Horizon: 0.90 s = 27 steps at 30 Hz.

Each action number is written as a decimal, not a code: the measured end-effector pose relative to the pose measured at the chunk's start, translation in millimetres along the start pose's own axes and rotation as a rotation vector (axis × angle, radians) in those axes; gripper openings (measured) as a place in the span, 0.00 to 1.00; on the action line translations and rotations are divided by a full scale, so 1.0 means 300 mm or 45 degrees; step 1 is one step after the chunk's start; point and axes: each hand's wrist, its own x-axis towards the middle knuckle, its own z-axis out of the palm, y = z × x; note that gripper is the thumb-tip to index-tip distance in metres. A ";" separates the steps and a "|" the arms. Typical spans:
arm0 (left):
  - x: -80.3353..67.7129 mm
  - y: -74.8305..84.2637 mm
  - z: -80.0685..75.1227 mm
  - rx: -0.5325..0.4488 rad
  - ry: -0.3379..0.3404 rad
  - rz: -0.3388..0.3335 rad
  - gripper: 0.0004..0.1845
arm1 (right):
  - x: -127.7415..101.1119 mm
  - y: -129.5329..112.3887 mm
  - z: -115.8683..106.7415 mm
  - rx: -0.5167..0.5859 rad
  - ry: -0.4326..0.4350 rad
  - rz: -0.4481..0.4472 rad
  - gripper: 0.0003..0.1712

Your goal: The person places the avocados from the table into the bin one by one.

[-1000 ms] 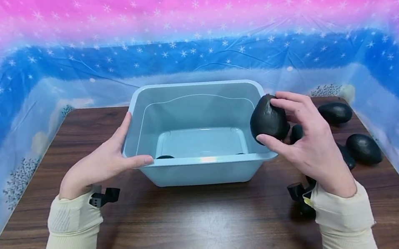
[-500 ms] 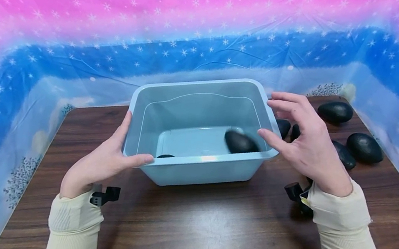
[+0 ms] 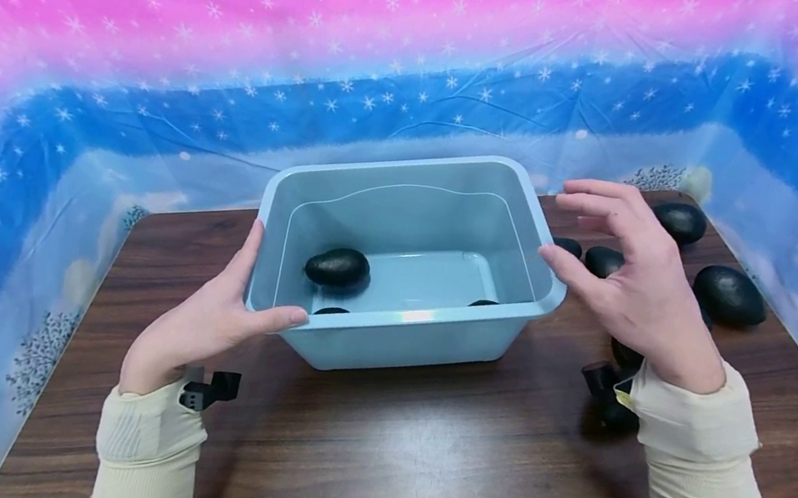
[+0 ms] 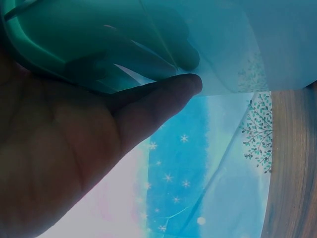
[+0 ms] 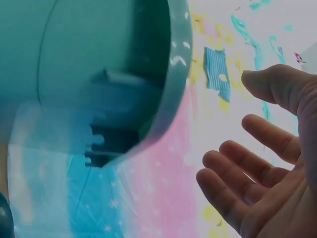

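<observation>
A light blue plastic tub [image 3: 401,346] stands on the wooden table. My left hand [image 3: 195,327] holds its near left corner, the thumb over the front rim and the fingers along the left wall. One dark avocado [image 3: 338,268] lies on the tub floor toward the left. Two more dark tops show just above the front rim, mostly hidden by it. Beside the tub's right rim, my right hand [image 3: 635,293] hovers with fingers spread and holds nothing. In the right wrist view its palm and fingers [image 5: 233,183] are bare, apart from the tub wall.
Several more dark avocados lie on the table right of the tub, among them one at the right edge [image 3: 729,295] and one at the back [image 3: 678,223]. My right hand partly covers some. A patterned cloth [image 3: 424,59] hangs around the table.
My right hand has let go of an avocado over the tub, which has dropped in and rolled to the left. That hand has shifted slightly right; the left hand has stayed put.
</observation>
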 end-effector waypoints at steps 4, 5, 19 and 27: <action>0.002 0.003 0.000 -0.005 -0.003 0.016 0.59 | -0.001 -0.009 -0.025 -0.023 0.039 0.058 0.32; 0.002 0.004 0.000 -0.005 -0.003 0.015 0.59 | -0.001 -0.006 -0.031 -0.033 0.049 0.072 0.31; 0.001 0.006 0.001 -0.028 0.005 0.025 0.59 | -0.035 0.241 -0.094 -0.302 0.026 0.358 0.28; 0.004 0.004 -0.001 -0.043 0.001 0.040 0.59 | -0.060 0.377 -0.072 -0.446 -0.269 0.687 0.36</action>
